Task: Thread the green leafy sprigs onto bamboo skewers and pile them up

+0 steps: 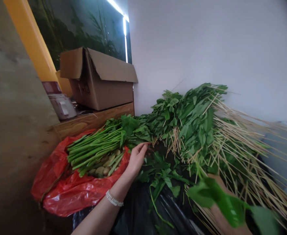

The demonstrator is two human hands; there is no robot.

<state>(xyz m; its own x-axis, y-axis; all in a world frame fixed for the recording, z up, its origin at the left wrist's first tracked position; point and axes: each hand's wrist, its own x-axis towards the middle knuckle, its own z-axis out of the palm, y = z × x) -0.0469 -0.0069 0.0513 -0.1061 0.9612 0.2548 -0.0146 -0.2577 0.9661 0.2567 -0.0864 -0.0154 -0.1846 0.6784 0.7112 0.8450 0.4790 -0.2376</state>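
My left hand [137,158], with a white beaded bracelet [114,198] on its wrist, reaches over loose green leaves. Its thumb and forefinger are drawn together near the cut stem ends; whatever may be between them cannot be made out. At the lower right, my right hand [218,209] is mostly hidden behind the broad leaves of a leafy green stem [228,204] and appears closed on it. Loose leaves [166,173] lie between the hands on black plastic [143,209]. Beside my left hand, thick green stalks [96,143] rest in a red plastic bag [67,195].
Large bundles of leafy greens [194,114] are heaped against the white wall [207,42], their pale thin stems [241,150] jutting right. A cardboard box [109,88] stands on a wooden ledge [109,116] at the back left, with a white container [63,107] nearby.
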